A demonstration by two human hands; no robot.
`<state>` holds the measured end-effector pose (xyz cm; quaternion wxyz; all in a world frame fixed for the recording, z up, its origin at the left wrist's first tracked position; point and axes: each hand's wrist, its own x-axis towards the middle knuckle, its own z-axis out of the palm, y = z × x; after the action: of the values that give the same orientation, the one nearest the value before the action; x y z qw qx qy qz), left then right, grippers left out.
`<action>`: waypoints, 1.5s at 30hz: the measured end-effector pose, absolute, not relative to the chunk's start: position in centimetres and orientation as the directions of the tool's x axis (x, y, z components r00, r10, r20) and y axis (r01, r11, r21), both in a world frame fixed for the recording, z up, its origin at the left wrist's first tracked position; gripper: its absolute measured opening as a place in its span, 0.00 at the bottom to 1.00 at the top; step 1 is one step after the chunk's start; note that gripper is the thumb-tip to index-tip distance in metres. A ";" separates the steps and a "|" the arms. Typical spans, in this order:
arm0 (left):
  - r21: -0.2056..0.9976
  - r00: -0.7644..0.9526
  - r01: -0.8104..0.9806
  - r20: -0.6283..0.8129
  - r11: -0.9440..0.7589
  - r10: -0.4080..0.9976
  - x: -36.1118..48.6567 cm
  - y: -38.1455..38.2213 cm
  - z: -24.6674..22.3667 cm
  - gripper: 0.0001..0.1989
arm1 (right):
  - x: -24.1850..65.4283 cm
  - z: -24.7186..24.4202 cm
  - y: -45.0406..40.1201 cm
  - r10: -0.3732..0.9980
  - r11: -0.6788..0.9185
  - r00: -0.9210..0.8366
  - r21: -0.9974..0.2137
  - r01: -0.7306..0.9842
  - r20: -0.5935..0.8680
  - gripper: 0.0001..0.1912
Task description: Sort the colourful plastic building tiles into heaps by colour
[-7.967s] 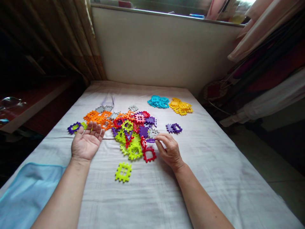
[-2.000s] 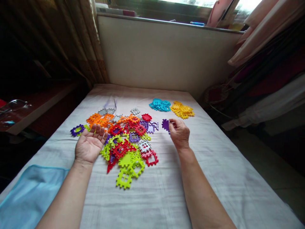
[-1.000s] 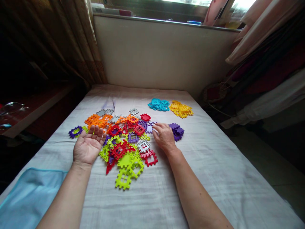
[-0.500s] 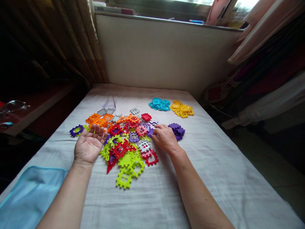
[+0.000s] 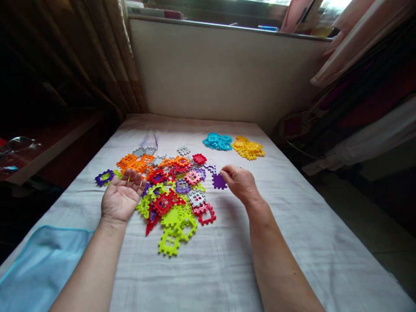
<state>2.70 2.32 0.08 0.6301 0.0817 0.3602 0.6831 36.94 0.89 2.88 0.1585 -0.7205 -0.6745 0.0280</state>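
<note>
Pinched in my right hand (image 5: 242, 184) is a flat purple square building tile (image 5: 219, 181) with notched edges, held just right of a mixed heap. The dark purple pile behind that hand is now almost wholly hidden. My left hand (image 5: 122, 197) rests palm up at the heap's left side, its fingers spread and holding nothing. Between the hands lie red tiles (image 5: 164, 202), lime green tiles (image 5: 169, 242), orange tiles (image 5: 133, 163) and a white tile (image 5: 196, 198), overlapping one another. A purple frame tile (image 5: 104, 178) sits beyond the left hand.
Toward the back of the sheet-covered surface (image 5: 208, 277) are a turquoise tile pile (image 5: 217, 141) and a yellow tile pile (image 5: 248, 148), side by side. A light blue cloth (image 5: 42, 264) covers the front left corner. Curtains (image 5: 97, 56) and hanging clothes (image 5: 367, 112) flank the bed.
My right hand has moved right, drawing the purple square tile out of the heap and covering the dark purple pile. My left hand has stayed in place.
</note>
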 end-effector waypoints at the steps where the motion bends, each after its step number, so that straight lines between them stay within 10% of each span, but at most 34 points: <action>1: 0.594 -0.196 -0.802 -0.348 0.054 0.917 2.7 2.3 0.1 0.15 | 37.7 2.7 0.9 0.971 -0.089 0.146 -0.283 0.955 0.190 0.12; 23: 0.569 -0.192 -0.821 -0.359 0.051 0.913 2.9 2.3 0.3 0.15 | 41.7 1.4 1.0 0.872 -0.308 0.408 -0.346 0.886 0.268 0.15; 31: 0.571 -0.182 -0.819 -0.345 0.052 0.921 2.8 2.3 0.2 0.15 | 35.3 0.6 1.4 0.965 0.070 -0.009 -0.224 0.972 0.261 0.17; 45: 0.561 -0.182 -0.826 -0.356 0.054 0.916 2.7 2.5 0.0 0.15 | 33.1 -0.3 1.2 0.992 0.037 -0.015 -0.175 0.984 0.122 0.17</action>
<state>2.67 2.50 0.02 0.6362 0.0646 0.3496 0.6847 33.06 1.19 -0.26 0.1053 -0.6937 -0.7122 0.0202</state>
